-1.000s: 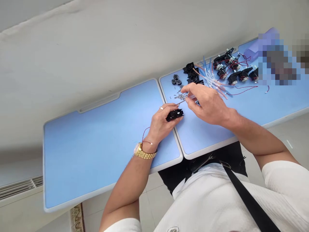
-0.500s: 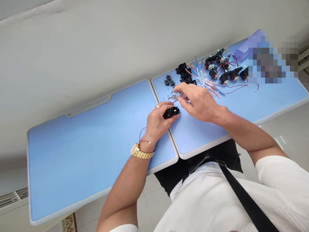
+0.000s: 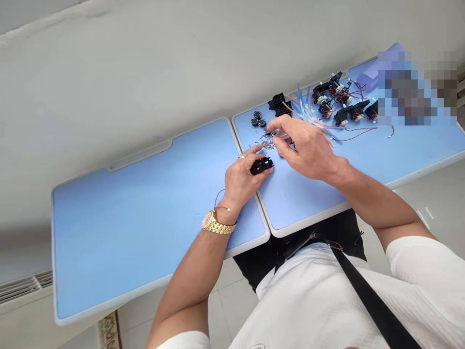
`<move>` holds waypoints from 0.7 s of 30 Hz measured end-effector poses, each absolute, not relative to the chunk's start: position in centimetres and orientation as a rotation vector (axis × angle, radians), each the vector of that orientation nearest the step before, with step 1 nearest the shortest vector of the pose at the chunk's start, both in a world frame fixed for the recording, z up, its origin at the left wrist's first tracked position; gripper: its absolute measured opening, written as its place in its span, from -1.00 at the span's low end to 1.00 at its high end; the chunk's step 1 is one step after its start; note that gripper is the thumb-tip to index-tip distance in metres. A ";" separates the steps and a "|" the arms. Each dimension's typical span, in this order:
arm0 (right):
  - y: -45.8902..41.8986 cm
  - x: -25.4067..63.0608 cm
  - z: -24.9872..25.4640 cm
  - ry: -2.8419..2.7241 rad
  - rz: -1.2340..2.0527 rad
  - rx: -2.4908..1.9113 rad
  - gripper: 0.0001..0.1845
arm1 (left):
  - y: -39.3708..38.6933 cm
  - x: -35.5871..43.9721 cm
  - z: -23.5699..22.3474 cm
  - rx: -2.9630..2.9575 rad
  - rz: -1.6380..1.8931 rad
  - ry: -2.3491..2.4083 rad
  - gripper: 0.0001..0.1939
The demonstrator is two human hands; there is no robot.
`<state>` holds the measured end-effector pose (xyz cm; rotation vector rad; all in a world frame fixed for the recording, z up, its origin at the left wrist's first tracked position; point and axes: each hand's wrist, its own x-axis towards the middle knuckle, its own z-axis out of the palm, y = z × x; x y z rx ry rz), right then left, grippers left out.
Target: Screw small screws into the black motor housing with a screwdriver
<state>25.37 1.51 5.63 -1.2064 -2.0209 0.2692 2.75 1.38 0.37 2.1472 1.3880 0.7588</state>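
Note:
My left hand [image 3: 242, 177], with a gold watch and a ring, grips a small black plastic part [image 3: 261, 166] over the seam between two blue tables. My right hand [image 3: 304, 148] hovers just beyond it with thumb and fingers pinched together over a scatter of small metal pins [image 3: 267, 141]. It seems to hold a thin pale tube or tool; I cannot make out which. The two hands are almost touching.
The left blue table [image 3: 145, 213] is bare. On the right table [image 3: 381, 155] lie black round caps [image 3: 258, 118], black housings [image 3: 279, 103], a bundle of blue and pink tubes [image 3: 308, 114] and several black motor parts with red wires [image 3: 341, 102]. A blurred patch covers the far right corner.
My right hand has moved slightly forward onto the pile of pins. My left hand keeps hold of the black part. The view has shifted a little.

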 end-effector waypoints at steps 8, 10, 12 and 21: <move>1.0 25.6 5.8 -1.920 0.201 -1.065 -0.76 | 1.1 2.0 -0.3 2.086 0.901 1.312 -0.66; 0.8 25.6 6.0 -1.908 0.209 -1.005 -0.78 | 0.8 1.6 -0.4 2.009 0.924 1.250 -0.66; 0.4 25.5 6.3 -1.900 0.218 -0.958 -0.81 | 0.5 1.1 -0.4 1.902 0.929 1.181 -0.63; 0.0 25.0 6.2 -1.917 0.217 -0.910 -0.84 | 0.3 0.1 0.5 1.725 0.820 1.215 -0.53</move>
